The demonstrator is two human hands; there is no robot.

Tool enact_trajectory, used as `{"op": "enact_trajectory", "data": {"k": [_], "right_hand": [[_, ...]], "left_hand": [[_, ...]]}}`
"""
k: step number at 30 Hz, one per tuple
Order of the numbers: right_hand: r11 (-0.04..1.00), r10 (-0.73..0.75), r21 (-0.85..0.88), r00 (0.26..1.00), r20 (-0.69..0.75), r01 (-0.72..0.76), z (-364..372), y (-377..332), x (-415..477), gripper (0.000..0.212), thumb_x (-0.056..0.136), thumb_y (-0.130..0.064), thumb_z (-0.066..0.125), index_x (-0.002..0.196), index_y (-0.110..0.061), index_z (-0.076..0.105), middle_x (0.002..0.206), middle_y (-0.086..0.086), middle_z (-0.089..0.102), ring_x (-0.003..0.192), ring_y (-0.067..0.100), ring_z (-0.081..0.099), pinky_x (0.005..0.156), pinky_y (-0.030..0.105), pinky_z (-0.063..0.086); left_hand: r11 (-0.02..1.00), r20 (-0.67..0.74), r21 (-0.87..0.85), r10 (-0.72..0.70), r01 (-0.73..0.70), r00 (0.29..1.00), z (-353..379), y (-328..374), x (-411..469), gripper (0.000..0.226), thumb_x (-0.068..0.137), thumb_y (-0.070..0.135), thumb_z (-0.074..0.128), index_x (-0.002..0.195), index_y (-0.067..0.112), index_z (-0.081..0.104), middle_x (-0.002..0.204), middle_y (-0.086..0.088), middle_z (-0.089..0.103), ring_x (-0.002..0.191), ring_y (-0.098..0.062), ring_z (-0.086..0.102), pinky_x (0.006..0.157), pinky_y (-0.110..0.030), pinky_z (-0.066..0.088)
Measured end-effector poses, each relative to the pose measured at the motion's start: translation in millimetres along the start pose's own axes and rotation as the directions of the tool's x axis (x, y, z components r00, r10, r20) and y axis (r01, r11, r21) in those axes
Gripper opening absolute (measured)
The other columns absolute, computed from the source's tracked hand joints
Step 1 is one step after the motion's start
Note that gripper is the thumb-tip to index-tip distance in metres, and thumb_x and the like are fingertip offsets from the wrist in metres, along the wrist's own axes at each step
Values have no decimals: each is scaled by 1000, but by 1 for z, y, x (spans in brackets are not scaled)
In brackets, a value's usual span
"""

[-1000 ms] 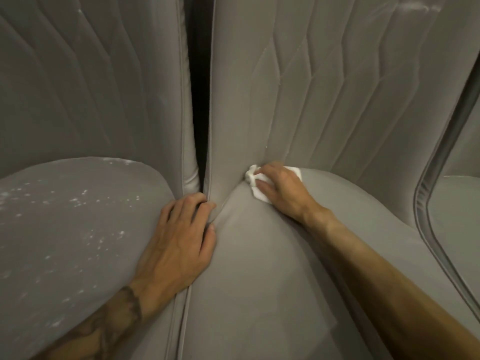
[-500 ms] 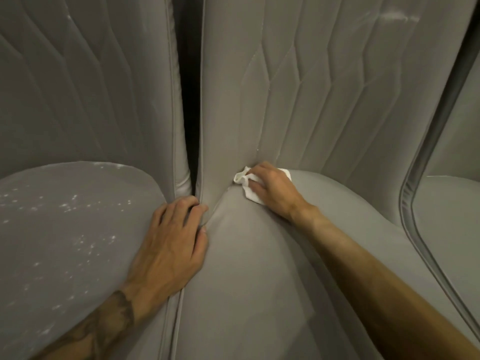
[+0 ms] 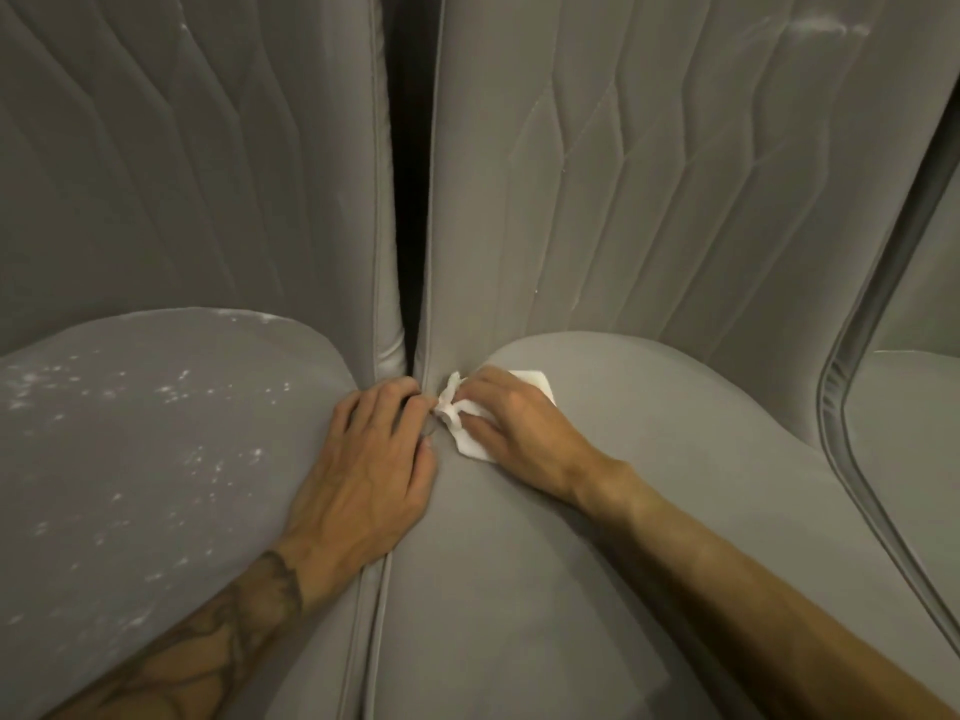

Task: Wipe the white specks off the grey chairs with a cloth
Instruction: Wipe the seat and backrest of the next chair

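Cloth (image 3: pixel 471 443) bunched in right hand (image 3: pixel 519 423), corner toward left hand (image 3: pixel 363 475)

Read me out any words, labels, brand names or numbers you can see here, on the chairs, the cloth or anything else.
No readable text anywhere in this view.
grey chairs: plain fabric with stitched lines, no tag, label or logo showing.
cloth under the right hand: plain white, no print.
tattoo on the left forearm: dark pattern, no letters or numbers can be made out.
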State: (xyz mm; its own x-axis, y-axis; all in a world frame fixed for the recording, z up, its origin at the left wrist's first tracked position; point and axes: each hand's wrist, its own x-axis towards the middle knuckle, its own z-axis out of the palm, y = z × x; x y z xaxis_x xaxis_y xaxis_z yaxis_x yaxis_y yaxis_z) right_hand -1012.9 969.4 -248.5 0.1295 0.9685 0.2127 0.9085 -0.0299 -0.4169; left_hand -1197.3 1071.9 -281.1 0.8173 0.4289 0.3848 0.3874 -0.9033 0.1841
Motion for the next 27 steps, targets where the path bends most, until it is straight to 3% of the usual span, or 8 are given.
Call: {"op": "enact_trajectory", "data": {"k": [5, 7, 10, 13, 16, 21, 25, 27], "right_hand": [[988, 151, 13, 980, -133, -151, -6, 2, 9, 14, 96, -18, 58, 104, -13, 68, 107, 5, 63, 102, 21, 58, 93, 24, 41], [996, 89, 17, 990, -107, -88, 8, -15, -1, 13, 94, -19, 58, 103, -15, 67, 105, 4, 62, 98, 20, 58, 92, 31, 45], [999, -6, 32, 1000, 4, 6, 10, -18, -14, 11, 94, -23, 57, 102, -19, 64, 104, -2, 60, 96, 13, 55, 90, 26, 43], [992, 128, 37, 981, -146, -124, -8, -6, 5, 12, 95, -19, 57, 100, -18, 68, 101, -4, 60, 97, 15, 56, 86, 15, 35], [988, 156, 29, 968, -196, -153, 1, -13, 8, 10, 95, -18, 57, 94, -19, 67, 94, -10, 55, 93, 14, 56, 83, 16, 35], [1000, 8, 6, 1000, -7, -8, 7, -14, -5, 9, 96, -20, 56, 104, -19, 61, 107, -3, 57, 99, 13, 53, 92, 21, 39], [986, 160, -18, 977, -142, -164, 3, -18, 11, 7, 95, -15, 59, 100, -14, 65, 101, 0, 59, 95, 17, 55, 86, 16, 36], [990, 142, 9, 973, -181, -142, 15, -32, 0, 9, 97, -20, 57, 101, -16, 65, 101, -2, 61, 93, 15, 56, 87, 19, 39]], "left_hand": [[1000, 2, 1, -4, 4, 1000, -4, 4, 0, 41, 93, 25, 43, 129, 15, 58, 132, -6, 53, 122, -26, 54, 107, -44, 42], [1000, -10, -15, -5, 5, 1000, -3, 3, 1, 42, 92, 23, 43, 129, 13, 59, 132, -8, 55, 121, -27, 56, 107, -44, 42], [1000, -29, -25, -3, 3, 1000, -4, 3, 0, 45, 91, 20, 42, 130, 8, 60, 131, -11, 58, 120, -29, 58, 106, -44, 42], [1000, -10, 15, 13, -13, 1000, -6, 6, -2, 47, 89, 20, 42, 131, 8, 58, 134, -11, 55, 122, -30, 56, 108, -45, 42], [999, -19, 42, 24, -23, 1000, -1, 4, -3, 47, 91, 18, 43, 134, 5, 57, 136, -14, 55, 124, -31, 56, 109, -47, 43], [999, -64, 24, 50, -48, 997, 11, 1, -6, 45, 95, 19, 41, 134, 5, 57, 136, -17, 56, 125, -35, 57, 109, -52, 44], [998, -69, 42, 55, -52, 996, 13, -1, -5, 52, 93, 23, 40, 139, 2, 55, 140, -20, 54, 129, -37, 55, 111, -54, 44], [998, -91, 29, 58, -55, 994, 14, -2, -4, 50, 95, 22, 39, 138, 3, 55, 138, -19, 56, 127, -37, 57, 110, -55, 45]]}}
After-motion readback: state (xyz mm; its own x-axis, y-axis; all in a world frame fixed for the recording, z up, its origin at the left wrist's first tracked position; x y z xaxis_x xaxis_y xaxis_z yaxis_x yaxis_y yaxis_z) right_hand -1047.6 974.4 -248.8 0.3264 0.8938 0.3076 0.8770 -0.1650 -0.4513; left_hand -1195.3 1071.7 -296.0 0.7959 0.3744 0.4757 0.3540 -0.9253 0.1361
